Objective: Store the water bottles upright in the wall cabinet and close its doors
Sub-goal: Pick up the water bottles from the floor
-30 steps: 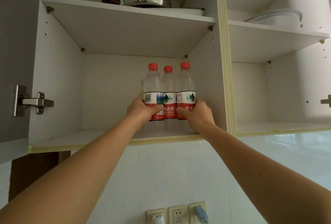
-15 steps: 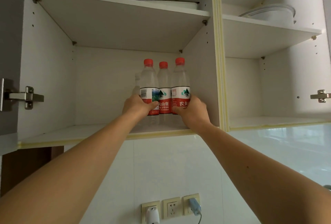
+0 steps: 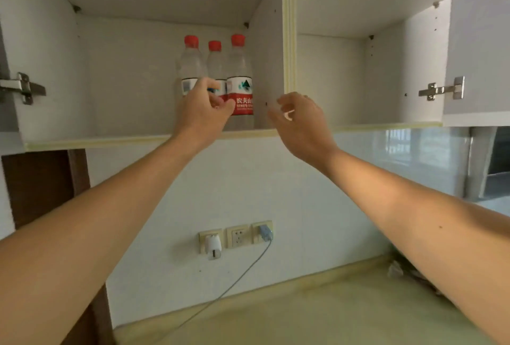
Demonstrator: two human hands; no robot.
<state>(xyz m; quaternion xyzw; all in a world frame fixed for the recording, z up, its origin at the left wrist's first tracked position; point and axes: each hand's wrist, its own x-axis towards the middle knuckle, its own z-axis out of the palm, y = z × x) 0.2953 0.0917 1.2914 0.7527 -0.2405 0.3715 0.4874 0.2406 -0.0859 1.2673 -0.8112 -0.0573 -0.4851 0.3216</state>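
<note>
Three water bottles [image 3: 218, 80] with red caps are seen standing upright, side by side and touching, on the lower shelf [image 3: 110, 139] of the wall cabinet [image 3: 288, 41], toward its right rear corner, close to the dividing panel. The left hand [image 3: 202, 113] is raised in front of the left and middle bottles, its grip loosely curled with nothing held; whether a fingertip touches a label cannot be told, as the frame is blurred there. The right hand [image 3: 299, 121] is held just off the shelf's front edge, right of the bottles and apart from them, its grip loosely curled and holding nothing. Both cabinet doors are open, hinges [image 3: 441, 89] being visible at either side. Below, three wall sockets [image 3: 237, 235] are seen above the table [image 3: 303, 311], with a cable [image 3: 234, 281] hanging from the right one.
</note>
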